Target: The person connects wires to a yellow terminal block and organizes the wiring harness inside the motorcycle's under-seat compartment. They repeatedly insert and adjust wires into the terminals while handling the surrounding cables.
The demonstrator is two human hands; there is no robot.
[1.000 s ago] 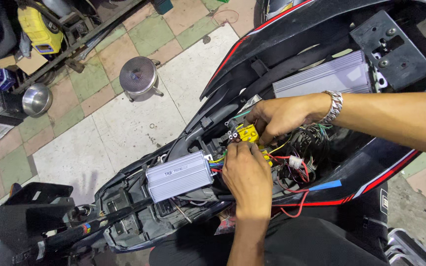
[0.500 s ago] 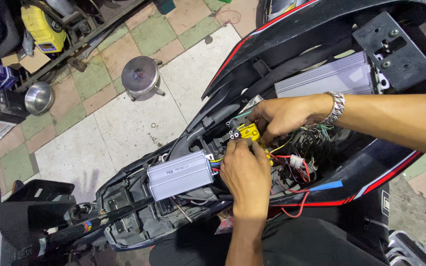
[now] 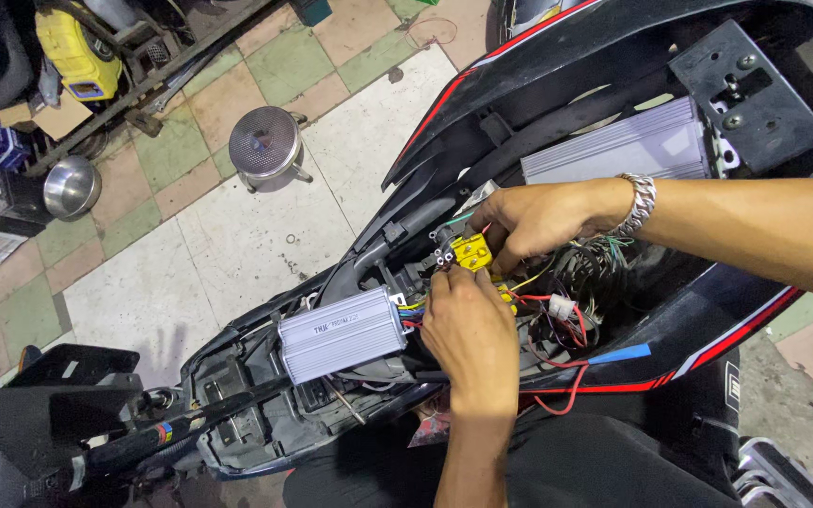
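Head view, green-and-cream tiled floor (image 3: 190,235), cluttered, seemingly a workshop

Left hand (image 3: 470,325) enters from bottom edge, forearm straight up, back of hand toward camera, fingers curled and pinched at tips. Right hand (image 3: 540,218) enters from right edge, forearm bare and nearly level, wrist bent slightly, fingers curled downward, fingertips just beside left fingertips.
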